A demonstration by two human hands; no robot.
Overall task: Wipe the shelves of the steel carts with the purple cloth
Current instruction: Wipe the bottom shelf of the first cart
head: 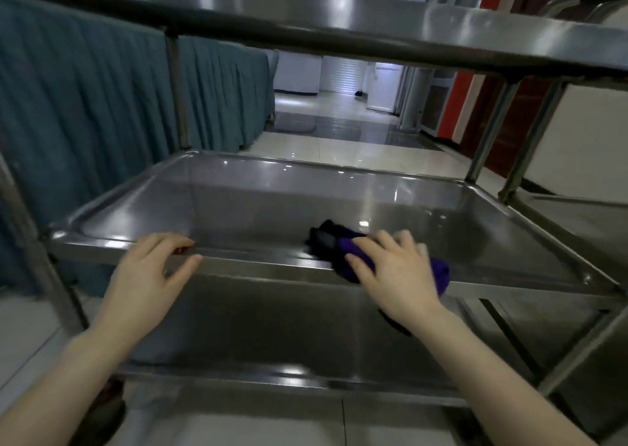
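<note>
A steel cart fills the view, with a top shelf (pixel 339 14) overhead, a middle shelf (pixel 258 204) and a bottom shelf (pixel 272 323). The purple cloth (pixel 343 252) lies bunched at the front right of the middle shelf, over its front rim. My right hand (pixel 394 269) presses flat on the cloth with fingers spread. My left hand (pixel 149 275) rests on the front rim of the middle shelf at the left, fingertips hooked over the edge and thumb against its face.
A second steel cart (pixel 577 228) stands close on the right. Teal draped cloth (pixel 85 106) hangs along the left. Glossy tiled floor (pixel 339 139) stretches ahead. The cart's upright posts (pixel 176 92) frame the shelf corners.
</note>
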